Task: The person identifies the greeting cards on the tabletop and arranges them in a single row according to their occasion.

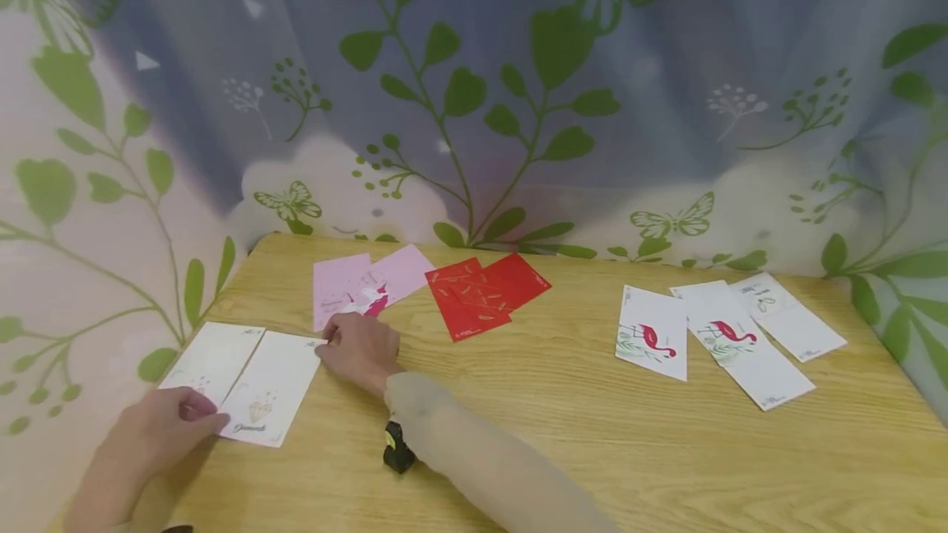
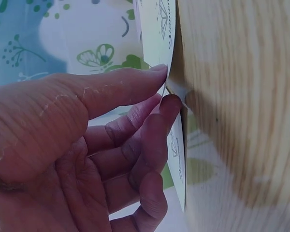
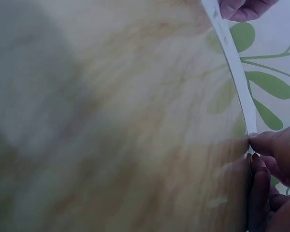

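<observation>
A white card point(image 1: 285, 373) with a gold diamond drawing and dark lettering lies at the table's left side. My left hand point(image 1: 144, 438) pinches its near left corner between thumb and fingers; the left wrist view shows the thumb point(image 2: 130, 84) on the card's face. At the far right corner, my right hand point(image 1: 361, 348) pinches the same card, seen edge-on as a thin white strip point(image 3: 238, 82) in the right wrist view. Just left of it lies a second white card point(image 1: 215, 352), its near end partly hidden by my left hand.
Pink cards point(image 1: 403, 270) overlap at the back left, just beyond my right hand. Red cards point(image 1: 470, 303) with gold patterns overlap beside them. Several white cards, some with a red flamingo point(image 1: 652, 336), lie at the right. A leaf-patterned curtain point(image 1: 474, 105) hangs behind the wooden table point(image 1: 563, 418).
</observation>
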